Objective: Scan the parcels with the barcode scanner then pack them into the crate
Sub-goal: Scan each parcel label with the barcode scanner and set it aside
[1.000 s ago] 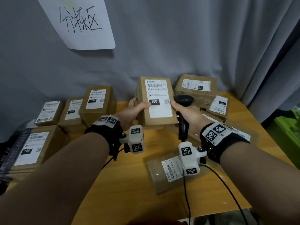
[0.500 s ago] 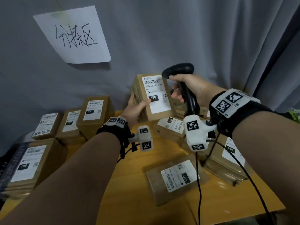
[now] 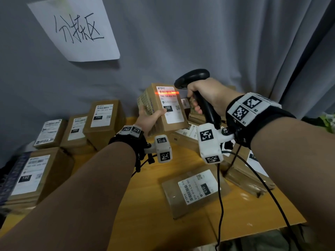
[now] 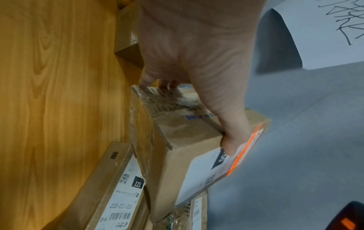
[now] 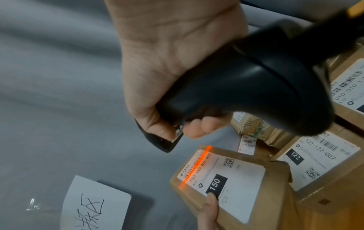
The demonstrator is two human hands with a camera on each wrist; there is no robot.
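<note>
My left hand (image 3: 150,118) grips a brown cardboard parcel (image 3: 163,109) with a white label marked 150, lifted above the table and tilted toward me. The thumb (image 4: 234,137) lies across the label and the fingers wrap the back. My right hand (image 3: 204,95) grips the handle of a black barcode scanner (image 3: 195,78), held just right of the parcel and above it. A red-orange scan line (image 3: 167,92) falls across the barcode at the top of the label (image 5: 220,179). The scanner (image 5: 256,87) fills the right wrist view. No crate is in view.
Several labelled brown parcels stand along the back left (image 3: 105,122) and front left (image 3: 34,176) of the wooden table (image 3: 145,214). A flat parcel marked 010 (image 3: 195,191) lies in the middle; more parcels (image 3: 250,169) pile on the right. The scanner cable (image 3: 220,196) hangs over the front edge. A grey curtain with a paper sign (image 3: 76,28) hangs behind.
Both hands have risen from the table. The parcel now tilts toward the scanner, the scanner has come up beside it, and the red scan line has lit across the barcode.
</note>
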